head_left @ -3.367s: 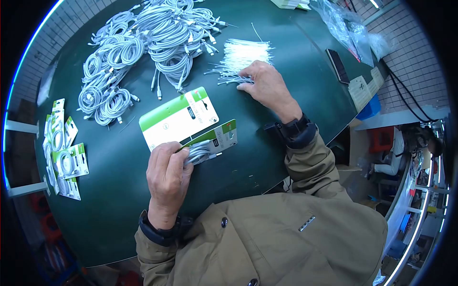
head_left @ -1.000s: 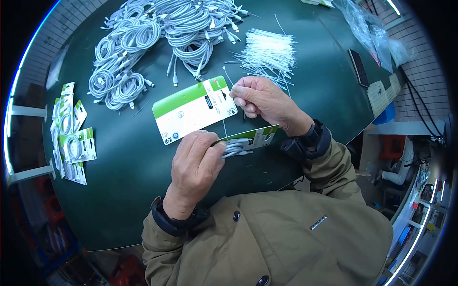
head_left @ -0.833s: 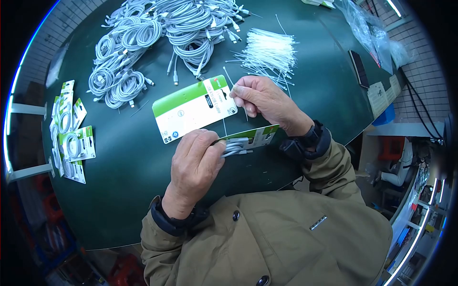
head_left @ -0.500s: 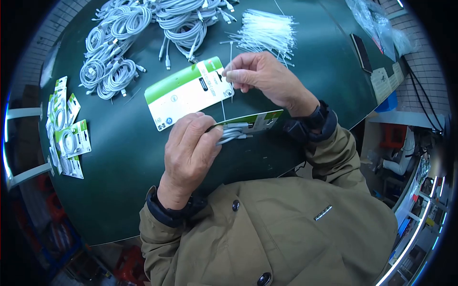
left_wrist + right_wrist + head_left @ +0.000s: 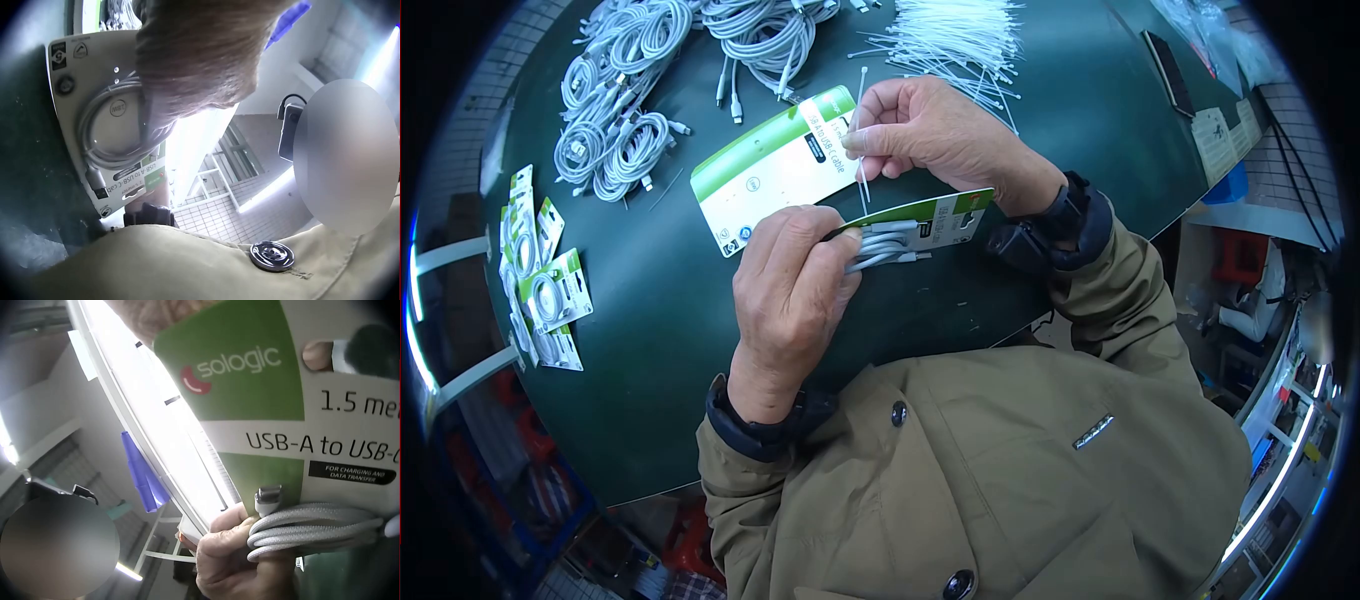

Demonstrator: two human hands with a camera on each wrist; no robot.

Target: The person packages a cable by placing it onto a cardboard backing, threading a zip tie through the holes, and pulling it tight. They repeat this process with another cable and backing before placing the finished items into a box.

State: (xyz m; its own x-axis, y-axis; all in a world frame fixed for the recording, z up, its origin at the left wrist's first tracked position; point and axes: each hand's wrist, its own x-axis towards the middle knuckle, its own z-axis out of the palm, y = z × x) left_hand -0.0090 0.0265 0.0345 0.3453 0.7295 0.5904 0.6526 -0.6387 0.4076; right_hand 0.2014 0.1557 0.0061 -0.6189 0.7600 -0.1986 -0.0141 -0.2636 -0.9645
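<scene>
My left hand [image 5: 788,285] grips a green-and-white packaging card [image 5: 952,222] together with a coiled grey USB cable [image 5: 884,245] lying against its face. The right wrist view shows the card [image 5: 256,387] printed "sologic" and "USB-A to USB-C", with the cable [image 5: 306,528] bent in loops under the left fingers. Behind the card, my right hand [image 5: 935,130] pinches a thin white cable tie [image 5: 863,82] between thumb and forefinger. The tie stands nearly upright, its lower end down by the card's back. In the left wrist view, the cable coil [image 5: 94,140] overlaps the card.
Another green-and-white card [image 5: 750,210] lies flat beyond the hands. Grey coiled cables [image 5: 635,140] are heaped at the far left, loose white ties [image 5: 955,40] at the back. Carded cables [image 5: 545,295] lie at the left edge. A phone [image 5: 1168,75] rests at right.
The right hand has come from the tie pile to behind the held card, now with a tie in its fingers. The left hand keeps its grip; the head view has shifted.
</scene>
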